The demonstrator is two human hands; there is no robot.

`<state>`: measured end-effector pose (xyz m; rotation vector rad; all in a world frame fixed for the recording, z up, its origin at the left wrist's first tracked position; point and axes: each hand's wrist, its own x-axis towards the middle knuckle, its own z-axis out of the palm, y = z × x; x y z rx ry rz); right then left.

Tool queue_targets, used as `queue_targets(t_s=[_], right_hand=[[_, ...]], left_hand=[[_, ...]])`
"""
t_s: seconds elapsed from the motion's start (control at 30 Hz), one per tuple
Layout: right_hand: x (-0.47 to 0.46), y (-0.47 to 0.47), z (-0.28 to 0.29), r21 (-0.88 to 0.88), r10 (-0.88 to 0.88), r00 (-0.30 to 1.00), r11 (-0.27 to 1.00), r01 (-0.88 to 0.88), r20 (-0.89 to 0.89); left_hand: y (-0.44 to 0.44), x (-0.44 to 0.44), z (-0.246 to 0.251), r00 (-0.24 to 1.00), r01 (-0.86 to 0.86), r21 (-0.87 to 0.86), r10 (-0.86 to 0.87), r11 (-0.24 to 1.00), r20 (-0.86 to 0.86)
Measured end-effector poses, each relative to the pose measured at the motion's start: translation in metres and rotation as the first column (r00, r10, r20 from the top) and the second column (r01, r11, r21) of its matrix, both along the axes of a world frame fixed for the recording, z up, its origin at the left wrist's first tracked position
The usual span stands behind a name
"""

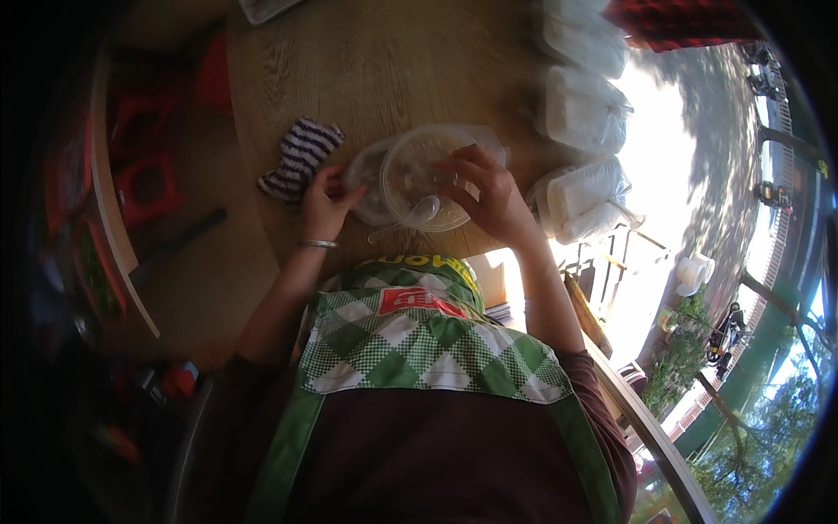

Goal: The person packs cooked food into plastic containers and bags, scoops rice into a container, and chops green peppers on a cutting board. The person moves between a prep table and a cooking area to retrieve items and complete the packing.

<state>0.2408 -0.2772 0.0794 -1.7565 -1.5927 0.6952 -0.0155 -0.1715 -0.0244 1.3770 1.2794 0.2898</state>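
Note:
A round clear plastic container, apparently lidded, sits on the wooden table in front of me. A clear plastic bag lies under or around it; which one I cannot tell. Across its near rim rests a clear plastic spoon, handle pointing left. My right hand is over the container's right side, fingers bent and fingertips at its top; whether they pinch anything is unclear. My left hand is at the bag's left edge, thumb and fingers apart. Just behind that hand lies a crumpled blue-and-white striped cloth.
Several stacks of white containers in clear bags line the right side of the wooden table. A tray edge shows at the far end. Red plastic stools stand left, below table height. Sunlit pavement lies beyond on the right.

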Motion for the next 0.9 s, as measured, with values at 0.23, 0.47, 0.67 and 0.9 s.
queue_targets(t_s=[0.23,0.47,0.67,0.9], right_hand=[[0.026,-0.021,-0.073,-0.062,-0.520,0.841,0.844,0.533,0.151],[0.028,-0.043,-0.094,-0.340,-0.545,0.725,0.836,0.430,-0.422],[0.027,-0.037,-0.052,-0.272,-0.454,0.390,0.857,0.439,-0.801],[0.033,-0.018,-0.002,-0.375,-0.464,0.170,0.843,0.385,-0.870]], left_hand=[[-0.043,0.006,0.030,0.945,-0.248,-0.091,0.262,0.964,0.196],[-0.078,0.010,0.034,0.927,0.358,0.349,-0.375,0.866,-0.019],[-0.082,0.012,0.011,0.860,0.507,0.172,-0.510,0.845,-0.032],[-0.067,0.024,0.110,0.969,0.145,0.616,-0.237,0.774,0.070]])
